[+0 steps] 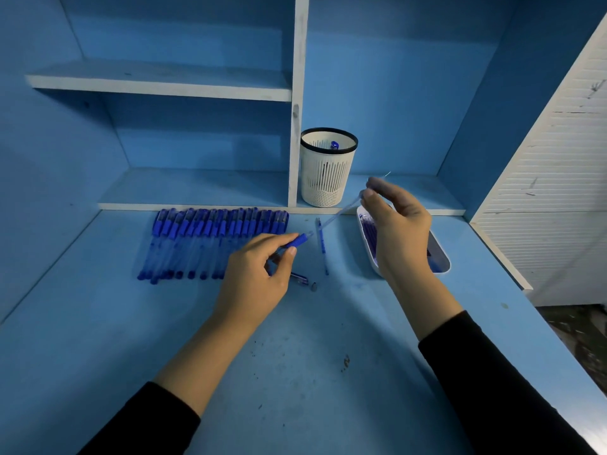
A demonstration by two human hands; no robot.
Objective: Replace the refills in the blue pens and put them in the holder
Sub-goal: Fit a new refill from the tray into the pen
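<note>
Here, left hand point(259, 277) grips clear plastic pen barrel with blue rubber grip point(297, 240); right hand point(394, 228) pinches thin translucent refill point(338, 216). Scuffed blue-painted desk point(295, 372); white slotted holder point(328, 172) on ledge behind.

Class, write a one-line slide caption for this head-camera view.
Left hand grips a blue plastic pen barrel while right hand pinches its thin clear refill, in front of a white slotted pen holder.
</note>
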